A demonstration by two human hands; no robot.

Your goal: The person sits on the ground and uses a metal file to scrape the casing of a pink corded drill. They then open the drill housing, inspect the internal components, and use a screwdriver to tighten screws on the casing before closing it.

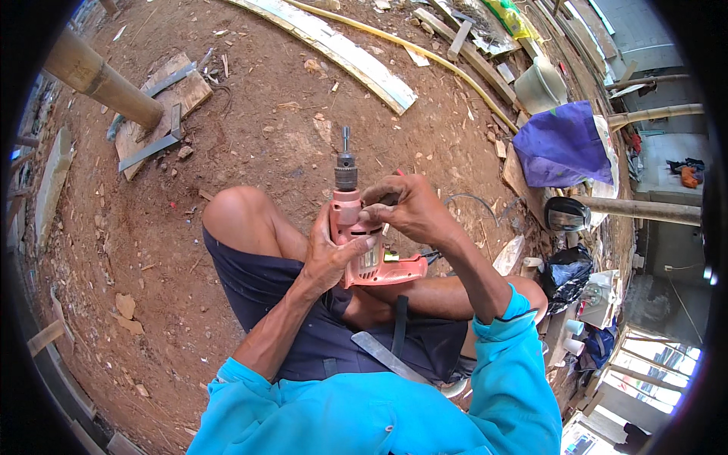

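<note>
Bit [346, 141] already in drill chuck [346, 177]. Left hand [327, 256] grips pink power drill [369, 264]; right hand [409, 208] curled at its front housing, pinch unclear. Remaining work: can't tell.

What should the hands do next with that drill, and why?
I'd probably slide the right hand down to the drill's handle. No hand is on that handle now, and the right fingertips are at the side of the drill, close behind the chuck. The left hand already holds the drill's body.
</note>
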